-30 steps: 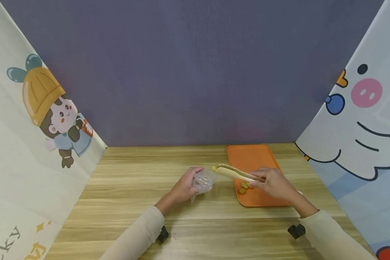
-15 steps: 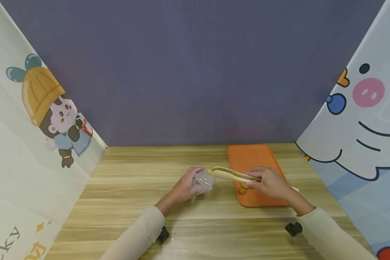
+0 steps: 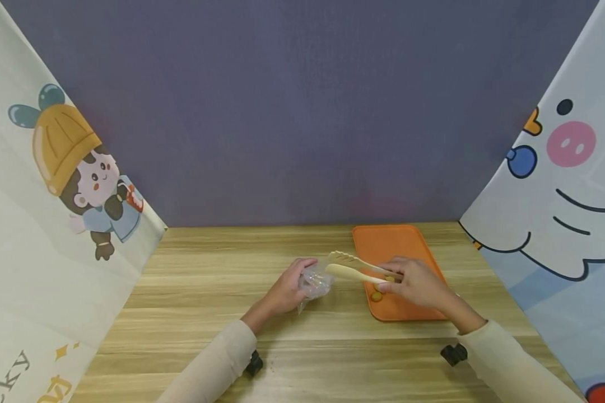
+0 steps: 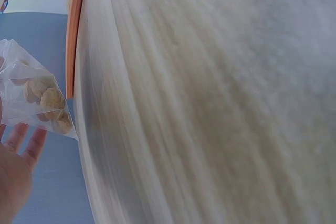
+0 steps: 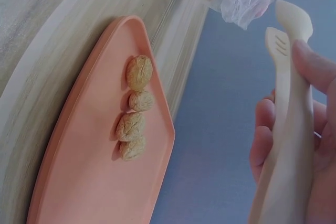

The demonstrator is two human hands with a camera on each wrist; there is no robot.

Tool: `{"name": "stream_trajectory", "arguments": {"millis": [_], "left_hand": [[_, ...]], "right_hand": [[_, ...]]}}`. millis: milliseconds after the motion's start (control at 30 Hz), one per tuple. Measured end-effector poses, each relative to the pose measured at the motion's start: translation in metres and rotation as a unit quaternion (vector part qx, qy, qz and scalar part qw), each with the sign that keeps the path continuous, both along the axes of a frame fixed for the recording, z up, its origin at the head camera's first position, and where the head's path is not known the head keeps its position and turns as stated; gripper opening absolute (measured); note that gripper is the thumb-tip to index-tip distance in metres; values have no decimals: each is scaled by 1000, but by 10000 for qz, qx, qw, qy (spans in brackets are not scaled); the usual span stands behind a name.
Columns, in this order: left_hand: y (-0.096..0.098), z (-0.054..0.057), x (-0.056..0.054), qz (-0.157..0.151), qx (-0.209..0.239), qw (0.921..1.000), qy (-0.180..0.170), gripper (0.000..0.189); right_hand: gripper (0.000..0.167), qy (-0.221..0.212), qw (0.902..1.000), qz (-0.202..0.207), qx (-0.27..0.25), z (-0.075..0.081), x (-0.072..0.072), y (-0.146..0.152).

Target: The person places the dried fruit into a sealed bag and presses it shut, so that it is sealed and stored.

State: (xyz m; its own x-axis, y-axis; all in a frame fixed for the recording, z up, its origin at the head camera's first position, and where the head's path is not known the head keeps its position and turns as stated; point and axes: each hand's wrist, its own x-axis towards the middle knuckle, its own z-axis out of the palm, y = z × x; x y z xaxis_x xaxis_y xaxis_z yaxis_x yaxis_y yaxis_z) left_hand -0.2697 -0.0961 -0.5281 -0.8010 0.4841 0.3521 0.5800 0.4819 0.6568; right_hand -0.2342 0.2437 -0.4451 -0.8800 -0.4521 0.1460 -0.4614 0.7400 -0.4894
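My left hand point(image 3: 284, 288) holds a clear plastic bag point(image 3: 315, 281) over the middle of the table. Several round, tan, wrinkled dried fruits point(image 4: 52, 99) lie in the bottom of the bag, as the left wrist view shows. My right hand point(image 3: 418, 282) grips cream-coloured tongs point(image 5: 294, 114) around their arms. The tong tips are spread apart with nothing between them, beside the mouth of the bag. Beneath the right hand, several yellowish wrinkled dried fruits point(image 5: 139, 73) lie in a row on an orange tray point(image 3: 388, 246).
The wood-grain table point(image 3: 206, 268) ends at a grey-blue back panel point(image 3: 302, 112). Printed cartoon cloths hang on both sides. Black wrist mounts point(image 3: 454, 354) show by both sleeves.
The tongs moved left to the bag with a small yellow dried fruit at their tips. Their tips have since spread, and the fruit no longer shows there. The left hand stays in place.
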Motion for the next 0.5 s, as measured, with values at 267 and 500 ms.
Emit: {"name": "stream_trajectory", "arguments": {"millis": [267, 500], "left_hand": [[0, -2, 0, 27, -9, 10000, -90, 67], [-1, -1, -1, -6, -20, 9999, -154, 67]], "right_hand": [[58, -63, 9997, -228, -95, -2, 0, 7], [57, -410, 9981, -397, -243, -6, -3, 16]]}}
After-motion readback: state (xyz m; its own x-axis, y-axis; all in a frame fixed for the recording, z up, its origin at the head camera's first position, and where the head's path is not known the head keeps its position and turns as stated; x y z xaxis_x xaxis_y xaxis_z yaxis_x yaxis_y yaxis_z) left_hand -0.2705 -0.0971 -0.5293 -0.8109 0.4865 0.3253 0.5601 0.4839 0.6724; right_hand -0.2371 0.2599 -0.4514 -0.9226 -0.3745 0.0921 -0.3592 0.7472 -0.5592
